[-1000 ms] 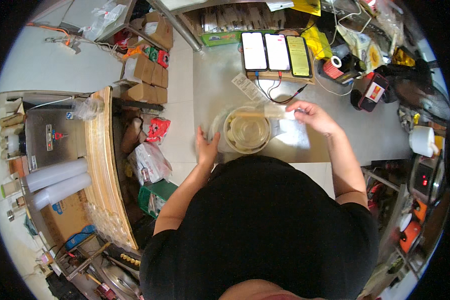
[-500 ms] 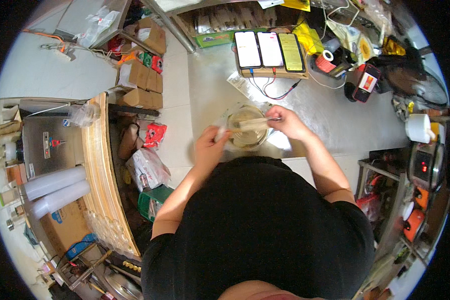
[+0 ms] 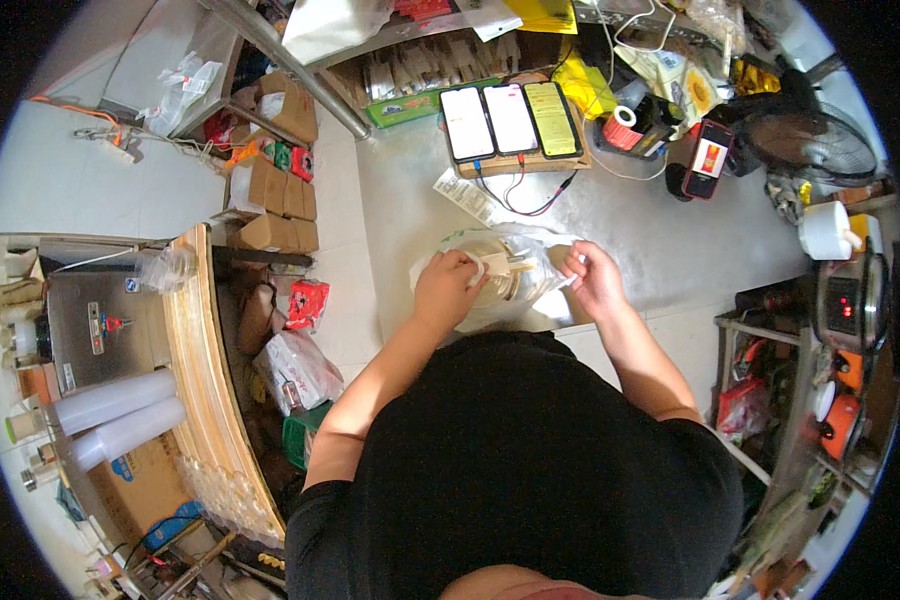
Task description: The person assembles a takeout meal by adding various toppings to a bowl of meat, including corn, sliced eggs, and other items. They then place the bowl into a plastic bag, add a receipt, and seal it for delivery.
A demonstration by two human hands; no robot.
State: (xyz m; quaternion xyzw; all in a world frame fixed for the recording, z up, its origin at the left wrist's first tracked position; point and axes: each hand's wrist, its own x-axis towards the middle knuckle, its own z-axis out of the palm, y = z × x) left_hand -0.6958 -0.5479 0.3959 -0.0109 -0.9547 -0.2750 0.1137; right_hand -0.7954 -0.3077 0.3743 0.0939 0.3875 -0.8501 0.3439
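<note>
A round clear container (image 3: 511, 289) with a pale lid or contents stands on the metal table inside a thin translucent plastic bag (image 3: 550, 243). Across its top lies a narrow pale packet of utensils (image 3: 511, 265), possibly wrapped chopsticks. My left hand (image 3: 447, 291) has its fingers closed on the left side of the bag, beside the packet. At the bag's right edge, my right hand (image 3: 598, 283) pinches the film between thumb and fingers. The bag's lower folds are hard to make out.
Behind the bag, three lit phones (image 3: 511, 122) lean on a cardboard stand with cables, near a paper strip (image 3: 465, 194). A paper roll (image 3: 622, 130), another phone (image 3: 708, 160) and a fan (image 3: 810, 143) stand to the right. A wooden-edged counter (image 3: 192, 350) is at left.
The pale packet, held between both hands over the container, now rests on top. My hands have moved apart onto the bag's sides, and the bag is spread wider. The view has shifted slightly.
</note>
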